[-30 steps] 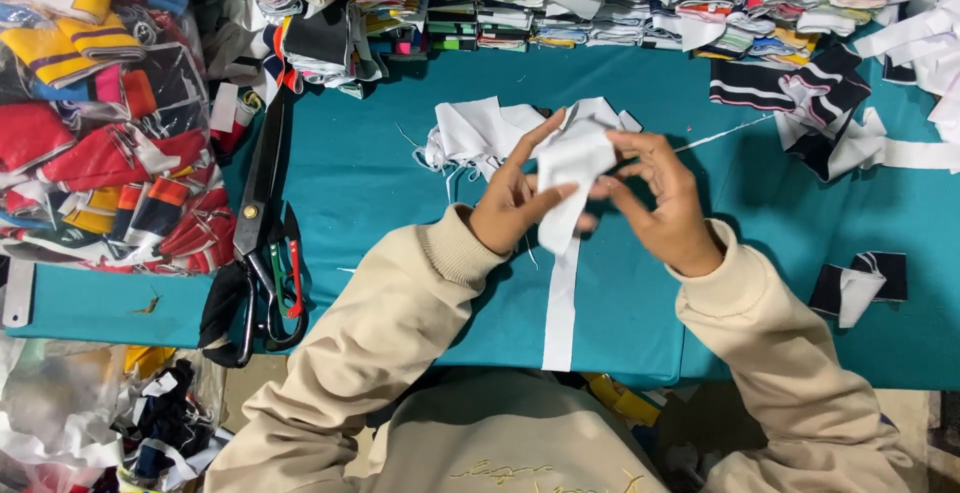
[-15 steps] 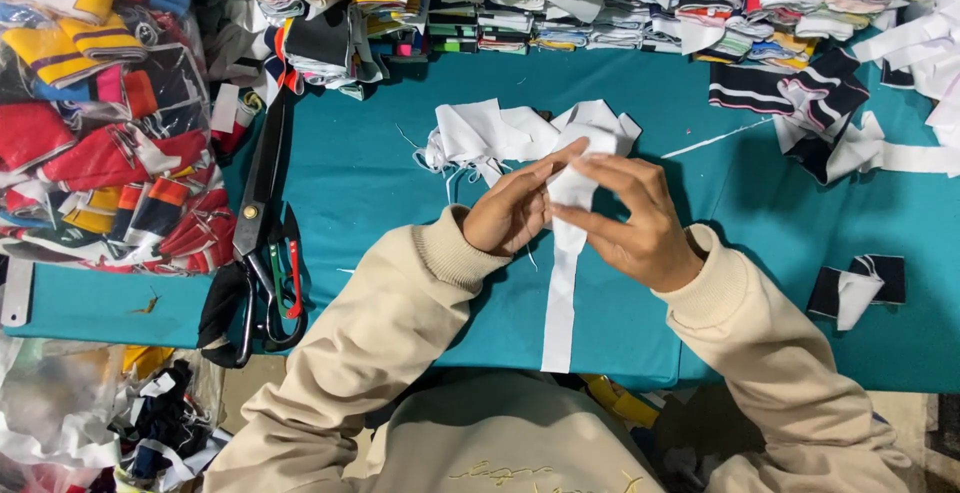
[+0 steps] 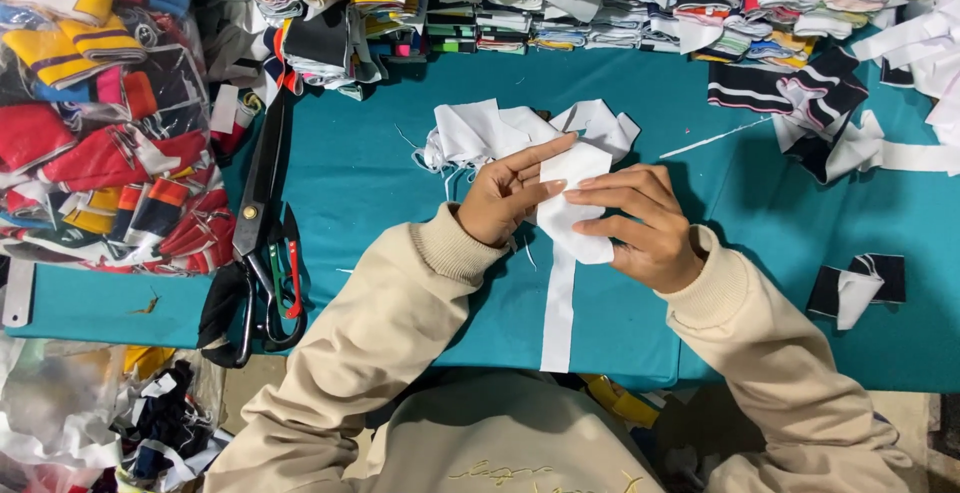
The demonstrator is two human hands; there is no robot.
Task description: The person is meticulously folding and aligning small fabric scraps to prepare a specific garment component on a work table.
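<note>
Both hands are pinching one folded white fabric piece point(image 3: 572, 203) over the teal table point(image 3: 400, 183): the left hand point(image 3: 505, 198) is closing thumb and fingers on its left edge, while the right hand point(image 3: 640, 223) is lying flat across its right side. Its long axis is running near to far, with a white strip point(image 3: 557, 318) trailing toward the near edge. Clear bags of coloured trims point(image 3: 95, 113) are sitting far left, black shears point(image 3: 262, 203) just beside them.
</note>
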